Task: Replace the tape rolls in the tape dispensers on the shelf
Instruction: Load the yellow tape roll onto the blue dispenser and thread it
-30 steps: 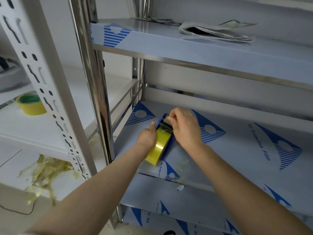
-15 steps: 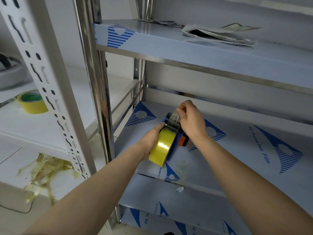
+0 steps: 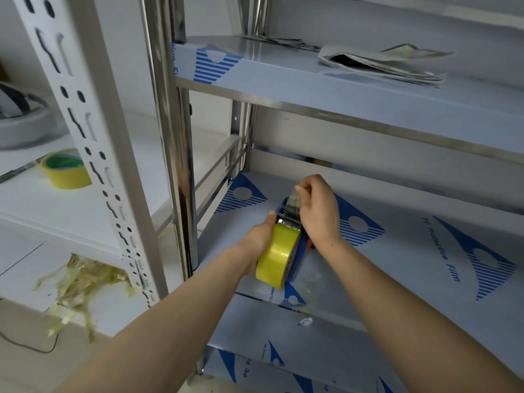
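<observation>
Head: right fingers [image 3: 304, 191] pinching tape strip [image 3: 295, 198]

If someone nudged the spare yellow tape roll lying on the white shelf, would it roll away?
Probably not: the spare tape roll lies flat on its side, hole up, so it would likely slide. It looks thick with tape, so fairly stiff and not fragile. Stood on edge, it could roll.

The tape dispenser [image 3: 295, 239] sits on the shelf [image 3: 397, 279] between both hands.

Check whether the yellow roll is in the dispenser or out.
In: the yellow roll sits on the blue dispenser, with its tape end pulled up by the right hand.
</observation>
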`<state>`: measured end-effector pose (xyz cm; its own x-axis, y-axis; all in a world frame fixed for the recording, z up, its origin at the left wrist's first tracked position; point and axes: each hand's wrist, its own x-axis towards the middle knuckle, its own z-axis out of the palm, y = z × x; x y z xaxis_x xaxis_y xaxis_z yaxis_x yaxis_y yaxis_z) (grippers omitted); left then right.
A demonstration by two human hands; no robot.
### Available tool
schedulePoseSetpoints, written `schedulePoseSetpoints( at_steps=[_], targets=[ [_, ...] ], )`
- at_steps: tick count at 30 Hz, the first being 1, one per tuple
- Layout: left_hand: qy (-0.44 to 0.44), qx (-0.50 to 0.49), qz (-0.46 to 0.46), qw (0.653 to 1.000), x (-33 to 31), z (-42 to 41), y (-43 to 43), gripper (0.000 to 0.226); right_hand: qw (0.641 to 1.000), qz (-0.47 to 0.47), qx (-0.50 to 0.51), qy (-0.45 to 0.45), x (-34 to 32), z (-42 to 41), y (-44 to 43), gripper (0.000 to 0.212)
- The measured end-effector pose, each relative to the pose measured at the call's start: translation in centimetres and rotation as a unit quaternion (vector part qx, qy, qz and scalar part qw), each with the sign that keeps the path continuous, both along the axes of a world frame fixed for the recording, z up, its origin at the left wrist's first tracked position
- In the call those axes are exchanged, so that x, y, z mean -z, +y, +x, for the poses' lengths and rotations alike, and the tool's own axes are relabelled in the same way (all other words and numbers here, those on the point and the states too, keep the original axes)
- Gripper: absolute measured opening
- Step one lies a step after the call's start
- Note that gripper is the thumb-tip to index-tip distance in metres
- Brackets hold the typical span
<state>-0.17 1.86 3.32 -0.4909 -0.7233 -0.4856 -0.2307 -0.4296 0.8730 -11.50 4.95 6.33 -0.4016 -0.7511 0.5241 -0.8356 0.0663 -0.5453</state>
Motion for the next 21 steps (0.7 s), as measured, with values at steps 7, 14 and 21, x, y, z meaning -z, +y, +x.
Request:
schedulePoseSetpoints(
  at_steps=[7, 14, 21],
  targets=[
    [0.002, 0.108, -0.021, 0.994, -0.2, 0.5, 0.9, 0.046, 0.995, -0.038, 0.087, -0.018, 0.7, -0.6, -0.8, 0.015],
    [0.004, 0.085, -0.064, 0.994, 0.2, 1.1, 1.0, 0.036, 0.976, -0.004, 0.102, 0.192, 0.1, -0.4, -0.8, 0.015],
    [0.003, 0.028, -0.074, 0.997, -0.3, 1.8, 1.1, 0.054, 0.999, -0.025, 0.048, 0.002, -0.6, -1.2, -0.9, 0.019]
  ],
)
